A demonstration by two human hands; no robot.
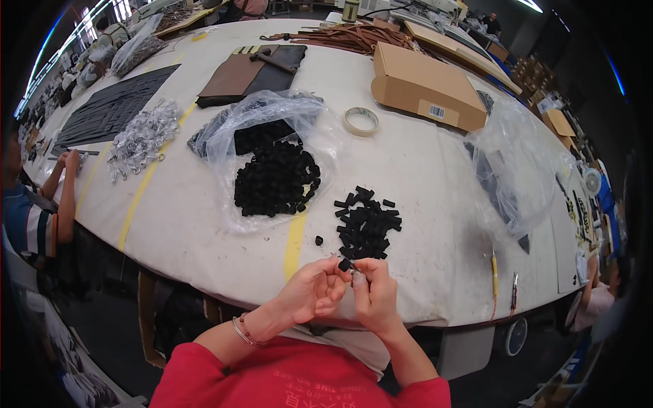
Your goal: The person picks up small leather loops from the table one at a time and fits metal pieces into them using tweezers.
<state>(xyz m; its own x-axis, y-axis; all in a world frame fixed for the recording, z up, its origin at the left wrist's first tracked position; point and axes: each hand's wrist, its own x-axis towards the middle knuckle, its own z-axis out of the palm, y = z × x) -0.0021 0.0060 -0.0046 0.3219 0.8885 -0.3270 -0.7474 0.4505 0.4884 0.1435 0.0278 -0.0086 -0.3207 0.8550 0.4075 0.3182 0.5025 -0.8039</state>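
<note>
Near the table's front edge, a small black piece [345, 264] is held between the fingertips of both my hands. My left hand [317, 290] pinches its left side, with the other fingers curled in. My right hand [375, 291] is closed at its right side, thumb against the fingers; what exactly lies under that thumb is partly hidden. Just beyond my hands lies a loose pile of short black tube-like pieces [367, 223]. A single black piece [319, 240] sits apart to its left. Farther left, an opened clear plastic bag [320, 160] holds a heap of small black pieces [272, 178].
Beyond lie a tape roll [361, 121], a cardboard box [428, 85], brown straps [340, 37] and dark folded material [248, 75]. Metal-and-clear fittings [144, 136] and black strips [115, 105] are left. A yellow-handled tool [495, 279] and another plastic bag [510, 170] are right. Co-workers sit at both sides.
</note>
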